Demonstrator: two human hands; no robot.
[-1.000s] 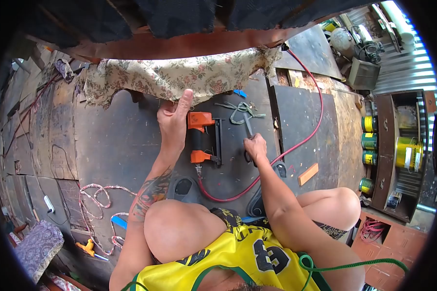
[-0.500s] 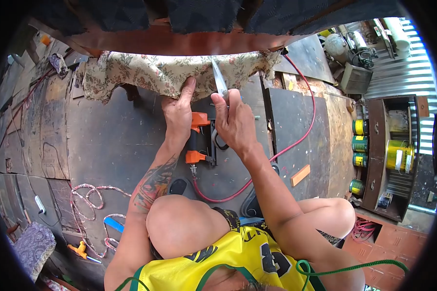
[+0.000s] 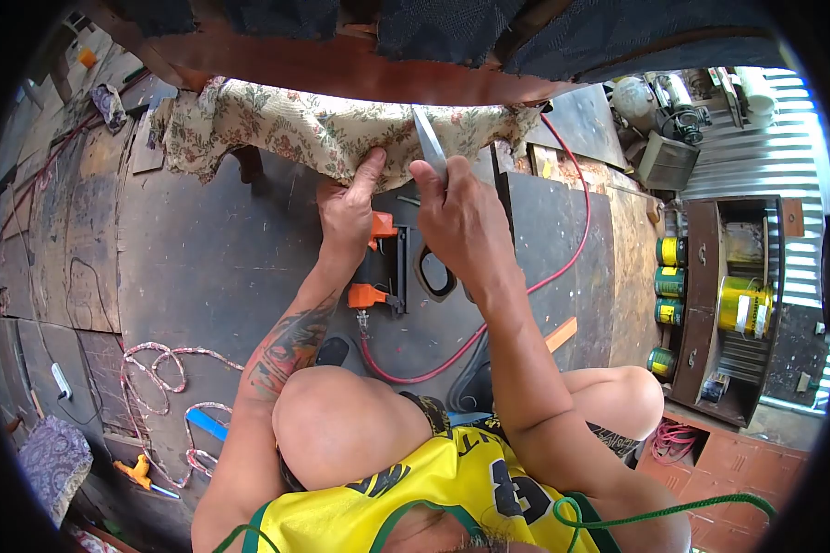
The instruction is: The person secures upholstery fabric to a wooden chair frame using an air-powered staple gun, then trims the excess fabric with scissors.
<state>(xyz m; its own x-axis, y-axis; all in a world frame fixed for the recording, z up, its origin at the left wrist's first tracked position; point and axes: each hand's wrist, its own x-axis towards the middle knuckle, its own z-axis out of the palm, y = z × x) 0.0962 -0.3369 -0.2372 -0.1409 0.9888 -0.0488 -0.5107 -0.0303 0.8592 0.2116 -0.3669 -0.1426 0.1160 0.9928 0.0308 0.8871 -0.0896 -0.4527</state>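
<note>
Floral fabric [image 3: 277, 129] with ragged edges hangs below a reddish-brown wooden furniture rail. My left hand [image 3: 346, 207] pinches its lower edge, thumb on top and fingers hidden behind. Just to the right, my right hand [image 3: 466, 217] is closed around what looks like a pair of scissors [image 3: 428, 143]. The pointed metal blade reaches up against the fabric, and a dark oval loop shows beside my palm, apparently its handle. An orange and black air stapler [image 3: 367, 295] lies on the floor between my forearms, with a red hose [image 3: 415, 379] attached.
Dark upholstery [image 3: 415, 32] covers the furniture overhead. A patterned rope [image 3: 171, 355], a blue object [image 3: 207, 423] and an orange-handled tool [image 3: 135, 470] lie at left. A wood strip [image 3: 560, 334] lies at right, near paint cans [image 3: 670, 281] and a wooden cabinet [image 3: 701, 304].
The view has shifted slightly. My right hand has turned a little and the blade now leans more to the left, with the dark loop more exposed. My left hand keeps hold of the fabric.
</note>
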